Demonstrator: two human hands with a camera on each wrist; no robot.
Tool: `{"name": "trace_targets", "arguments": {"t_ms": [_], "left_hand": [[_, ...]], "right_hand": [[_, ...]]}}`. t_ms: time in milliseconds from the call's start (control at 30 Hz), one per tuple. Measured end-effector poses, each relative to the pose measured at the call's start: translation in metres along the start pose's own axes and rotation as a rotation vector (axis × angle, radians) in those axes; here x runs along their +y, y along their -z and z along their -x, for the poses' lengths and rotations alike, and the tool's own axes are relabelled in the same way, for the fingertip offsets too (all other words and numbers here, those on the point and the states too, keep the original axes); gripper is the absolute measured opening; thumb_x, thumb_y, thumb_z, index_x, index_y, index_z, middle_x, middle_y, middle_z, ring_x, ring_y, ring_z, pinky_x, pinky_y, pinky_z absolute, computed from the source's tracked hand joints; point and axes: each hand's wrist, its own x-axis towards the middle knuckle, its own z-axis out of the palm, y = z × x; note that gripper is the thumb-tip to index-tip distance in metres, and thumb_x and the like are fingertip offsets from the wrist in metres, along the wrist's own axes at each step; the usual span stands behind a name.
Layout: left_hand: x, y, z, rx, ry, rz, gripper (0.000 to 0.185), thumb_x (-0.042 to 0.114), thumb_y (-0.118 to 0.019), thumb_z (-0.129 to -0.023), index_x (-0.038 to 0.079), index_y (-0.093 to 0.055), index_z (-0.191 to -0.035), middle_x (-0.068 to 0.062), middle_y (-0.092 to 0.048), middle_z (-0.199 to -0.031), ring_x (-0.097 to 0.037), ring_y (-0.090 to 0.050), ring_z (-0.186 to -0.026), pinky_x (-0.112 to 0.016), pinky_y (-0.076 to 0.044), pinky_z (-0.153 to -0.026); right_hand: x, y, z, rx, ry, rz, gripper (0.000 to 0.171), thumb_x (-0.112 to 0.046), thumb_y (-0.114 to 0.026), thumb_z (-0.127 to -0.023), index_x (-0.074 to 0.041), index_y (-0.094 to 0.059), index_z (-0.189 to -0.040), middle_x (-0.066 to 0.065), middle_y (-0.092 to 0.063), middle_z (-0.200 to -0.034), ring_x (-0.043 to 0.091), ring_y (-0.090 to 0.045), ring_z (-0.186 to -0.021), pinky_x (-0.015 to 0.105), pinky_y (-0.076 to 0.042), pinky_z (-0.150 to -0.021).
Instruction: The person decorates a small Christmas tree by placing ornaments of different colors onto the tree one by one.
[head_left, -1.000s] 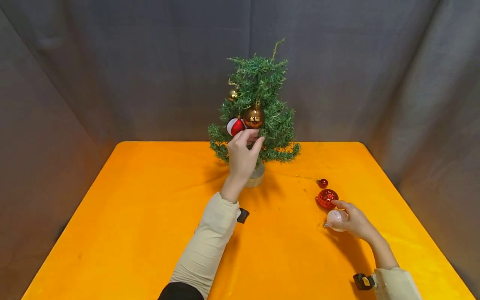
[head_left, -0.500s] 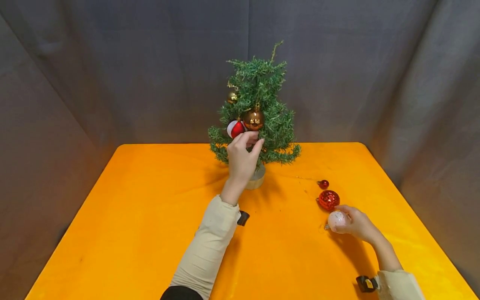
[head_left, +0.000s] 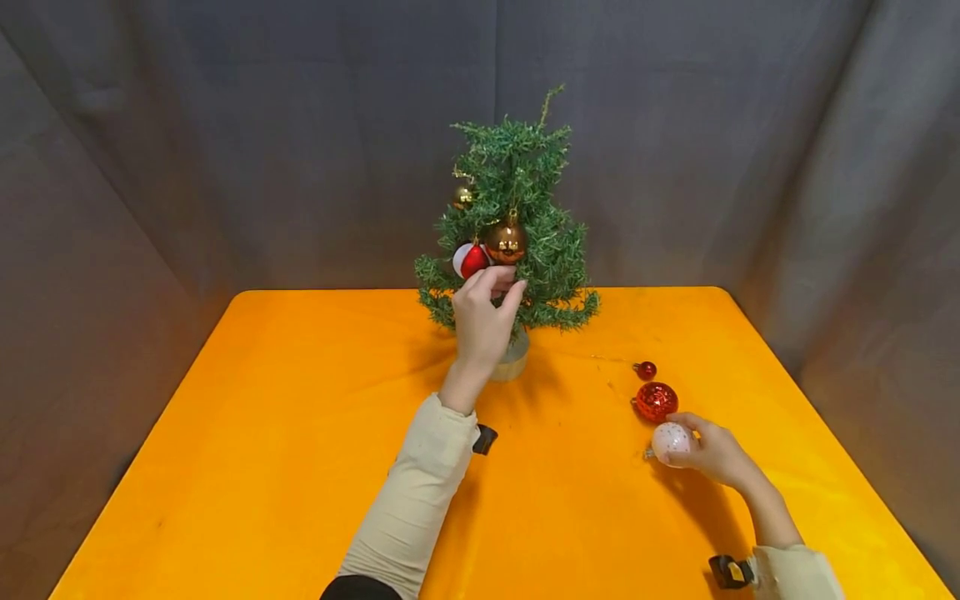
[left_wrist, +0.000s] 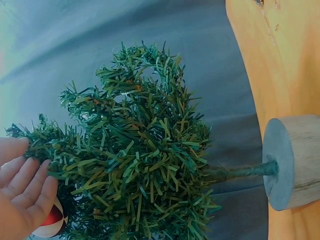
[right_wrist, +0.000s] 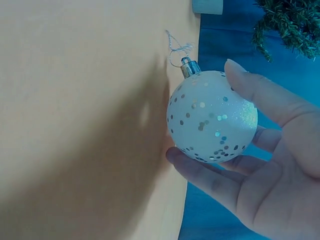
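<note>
1. The left hand (head_left: 482, 315) is raised to the small green tree (head_left: 513, 225), at about 12 o'clock from the middle of the orange table (head_left: 300, 433). Its fingertips (left_wrist: 35, 185) touch the needles of a low branch, just under the red and white ball (head_left: 471, 259). In both views the fingers look lightly bent; I cannot tell whether they pinch a thread or a twig.
2. The red and white ball hangs on the tree, and a gold ball (head_left: 506, 240) hangs touching it at its 3 o'clock. A smaller gold ball (head_left: 462, 197) hangs higher, at 11 o'clock of the first.
3. The right hand (head_left: 712, 454) grasps the white glitter ball (right_wrist: 212, 116) between thumb and fingers, at about 4 o'clock of the tree. The silver cap and thread loop of the ball point away from the palm.
4. A red glitter ball (head_left: 656, 401) lies on the table just beside the white one, at its 12 o'clock. A small red ball (head_left: 645, 370) lies close behind it.
5. The tree stands in a wooden round base (left_wrist: 295, 160).
</note>
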Motion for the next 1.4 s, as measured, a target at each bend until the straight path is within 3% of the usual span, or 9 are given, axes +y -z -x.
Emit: {"name": "trace_targets", "arguments": {"t_ms": [167,433,800,1067,1400], "left_hand": [[-0.001,0.0,0.0,0.001,0.003,0.002,0.013,0.005,-0.066,-0.08,-0.003,-0.065,-0.09,-0.01,-0.063,-0.082,-0.018,-0.059,-0.072,-0.016,-0.046,-0.066],[-0.001,0.0,-0.001,0.0,-0.006,0.0,0.013,0.006,-0.066,-0.081,-0.003,-0.065,-0.09,-0.01,-0.063,-0.082,-0.018,-0.059,-0.072,-0.018,-0.047,-0.067],[0.0,0.001,-0.001,0.005,0.003,0.014,0.013,0.006,-0.066,-0.08,-0.003,-0.065,-0.09,-0.011,-0.063,-0.082,-0.017,-0.059,-0.071,-0.019,-0.047,-0.066],[-0.001,0.001,0.0,0.009,0.0,0.012,0.013,0.006,-0.066,-0.08,-0.003,-0.065,-0.089,-0.01,-0.064,-0.082,-0.017,-0.06,-0.071,-0.02,-0.047,-0.066],[0.0,0.002,0.0,0.01,0.009,0.008,0.013,0.007,-0.066,-0.08,-0.003,-0.065,-0.089,-0.01,-0.064,-0.081,-0.017,-0.059,-0.071,-0.019,-0.047,-0.066]], "right_hand": [[-0.003,0.0,-0.001,0.019,0.025,-0.029,0.055,-0.014,-0.074,-0.072,0.01,-0.05,-0.115,0.028,-0.055,-0.101,0.026,-0.048,-0.074,0.034,-0.042,-0.062],[-0.01,0.0,-0.004,0.061,0.059,-0.043,0.057,-0.013,-0.073,-0.074,0.012,-0.047,-0.118,0.025,-0.056,-0.099,0.025,-0.047,-0.073,0.031,-0.043,-0.058],[-0.022,0.002,-0.009,0.079,0.086,-0.085,0.056,-0.014,-0.072,-0.075,0.008,-0.047,-0.12,0.028,-0.052,-0.108,0.035,-0.052,-0.086,0.039,-0.049,-0.068],[-0.03,0.003,-0.012,0.093,0.122,-0.139,0.056,-0.015,-0.071,-0.077,0.006,-0.046,-0.123,0.029,-0.051,-0.111,0.041,-0.053,-0.091,0.037,-0.05,-0.069],[-0.04,0.004,-0.014,0.135,0.143,-0.093,0.054,-0.016,-0.073,-0.074,0.004,-0.05,-0.119,0.016,-0.057,-0.096,0.026,-0.048,-0.079,0.029,-0.042,-0.058]]}}
